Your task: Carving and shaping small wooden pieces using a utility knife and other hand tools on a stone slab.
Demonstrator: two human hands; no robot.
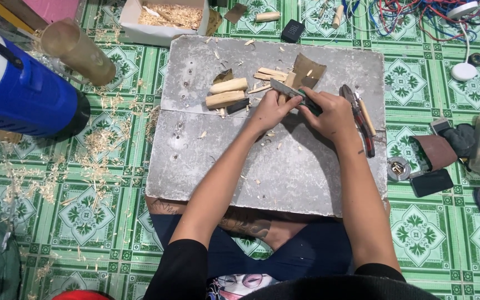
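Observation:
My right hand [331,114] grips the dark green handle of a knife [291,93] whose grey blade points up and left. My left hand [270,111] holds a small piece of pale wood [289,81] against the blade, most of it hidden by my fingers. Both hands work over a grey slab [195,161] lying across my lap. Two rounded wooden pegs [227,93] and a few thin wood strips [270,74] lie just left of my hands, beside a scrap of brown sandpaper [312,69].
Red-handled pliers and a pencil-like stick [362,119] lie right of my right hand. A blue drum [18,91] and a brown tube [79,53] sit far left, a box of shavings [165,19] at top. Tools, cables and a plastic container clutter the right on the green tiled floor.

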